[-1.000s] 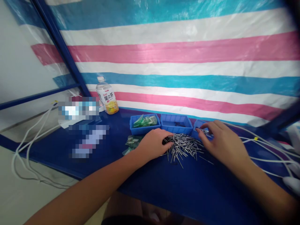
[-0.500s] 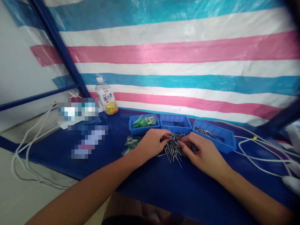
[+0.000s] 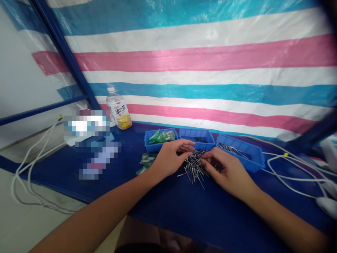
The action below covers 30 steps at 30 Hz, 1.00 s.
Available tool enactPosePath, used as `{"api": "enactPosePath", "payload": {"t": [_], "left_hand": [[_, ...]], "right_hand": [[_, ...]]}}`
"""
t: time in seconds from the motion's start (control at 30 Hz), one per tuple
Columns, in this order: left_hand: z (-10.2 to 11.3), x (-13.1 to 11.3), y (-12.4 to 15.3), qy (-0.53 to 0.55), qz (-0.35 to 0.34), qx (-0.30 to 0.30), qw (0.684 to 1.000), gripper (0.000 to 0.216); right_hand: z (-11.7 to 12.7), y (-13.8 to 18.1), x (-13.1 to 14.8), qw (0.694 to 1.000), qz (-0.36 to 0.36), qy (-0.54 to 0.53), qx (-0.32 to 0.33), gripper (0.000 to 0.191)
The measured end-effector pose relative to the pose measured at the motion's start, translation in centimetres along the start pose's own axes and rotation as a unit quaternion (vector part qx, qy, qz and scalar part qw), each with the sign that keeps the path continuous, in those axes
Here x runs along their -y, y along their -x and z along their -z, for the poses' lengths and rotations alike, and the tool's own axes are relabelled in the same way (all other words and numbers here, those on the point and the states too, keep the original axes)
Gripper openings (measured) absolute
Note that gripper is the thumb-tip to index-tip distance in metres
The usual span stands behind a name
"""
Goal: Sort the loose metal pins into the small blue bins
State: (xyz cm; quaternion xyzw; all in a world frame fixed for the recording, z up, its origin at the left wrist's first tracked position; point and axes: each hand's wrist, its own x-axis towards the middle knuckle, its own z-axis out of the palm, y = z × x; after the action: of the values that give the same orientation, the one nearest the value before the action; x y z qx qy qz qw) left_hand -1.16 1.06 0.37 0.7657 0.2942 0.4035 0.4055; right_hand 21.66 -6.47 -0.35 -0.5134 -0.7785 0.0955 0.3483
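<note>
Blue, white and pink striped sheet (image 3: 184, 59) fills the back. Blue bench (image 3: 171, 207) below it. Person's two bare hands meet over the middle of the bench, on either side of a pile. Left hand (image 3: 168, 158): thumb and fingers apart, curved at the pile's left edge. Right hand (image 3: 228, 170): fingers and thumb bent in, tips at the pile's right side; can't tell if it pinches anything. White cables (image 3: 34, 165) loop at the far left. Three blue bins stand in a row behind the hands: right bin (image 3: 256, 161) longest in view, then left bin (image 3: 155, 147) and middle bin (image 3: 191, 133). Bottle (image 3: 119, 112), yellow at the bottom, upright near the sheet. Pile of thin metal rods (image 3: 196, 170) on the bench, between the hands. Green packets (image 3: 163, 137) in left bin; green bag (image 3: 147, 160) just in front. Fewer rods in right bin. Small dark bits (image 3: 201, 140) in middle bin.
</note>
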Motion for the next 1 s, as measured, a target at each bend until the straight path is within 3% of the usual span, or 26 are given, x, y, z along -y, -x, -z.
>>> {"api": "enactPosePath", "payload": {"t": [0.27, 0.4, 0.67, 0.8, 0.93, 1.0], "left_hand": [[-1.0, 0.3, 0.2, 0.169, 0.050, 0.054, 0.983, 0.037], [-1.2, 0.1, 0.3, 0.219, 0.082, 0.085, 0.968, 0.030], [-1.7, -0.3, 0.5, 0.273, 0.116, 0.077, 0.952, 0.028], [-1.8, -0.2, 0.4, 0.253, 0.102, 0.050, 0.961, 0.032], [-1.6, -0.1, 0.5, 0.152, 0.078, 0.038, 0.984, 0.031], [-1.4, -0.4, 0.7, 0.096, 0.076, 0.053, 0.991, 0.033]], "right_hand": [[-0.5, -0.2, 0.2, 0.998, 0.034, -0.044, -0.038, 0.012], [-0.3, 0.0, 0.2, 0.997, -0.002, -0.077, -0.023, 0.004], [-0.4, 0.0, 0.8, 0.996, 0.021, -0.086, -0.016, 0.009], [-0.7, 0.2, 0.7, 0.994, -0.023, -0.100, -0.030, 0.010], [-0.4, 0.3, 0.2, 0.989, -0.056, -0.115, -0.076, 0.028], [-0.1, 0.2, 0.0, 0.992, -0.046, -0.087, -0.075, 0.021]]}}
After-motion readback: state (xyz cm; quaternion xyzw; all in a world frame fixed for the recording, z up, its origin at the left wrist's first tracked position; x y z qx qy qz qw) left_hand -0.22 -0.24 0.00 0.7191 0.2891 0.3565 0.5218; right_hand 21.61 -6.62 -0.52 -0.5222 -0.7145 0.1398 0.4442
